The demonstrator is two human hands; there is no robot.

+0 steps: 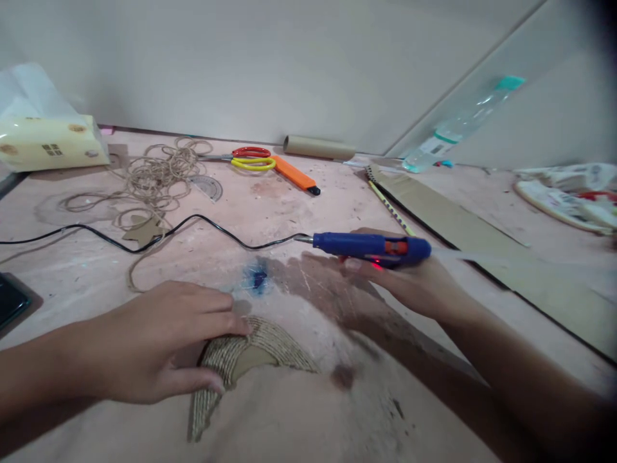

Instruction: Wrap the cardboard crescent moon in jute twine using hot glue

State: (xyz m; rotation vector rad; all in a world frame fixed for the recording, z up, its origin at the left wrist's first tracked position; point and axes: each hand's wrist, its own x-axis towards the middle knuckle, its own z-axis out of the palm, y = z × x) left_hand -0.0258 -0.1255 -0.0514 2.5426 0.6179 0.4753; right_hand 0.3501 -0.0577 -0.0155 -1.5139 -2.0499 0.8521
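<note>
The left hand (164,344), half-open, rests thumb (205,378) and fingertips (241,326) on the twine-covered arc (274,335) lying on the surface (274,421), seemingly to steady it, while the right hand (412,284) wraps around the blue glue gun (354,245), its nozzle (303,238) apparently held clear of the arc.

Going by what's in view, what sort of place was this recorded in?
Probably a craft worktable: the right hand holds a blue glue gun, a loose tangle of twine lies toward the back, and scissors with red and yellow handles lie nearby.
</note>
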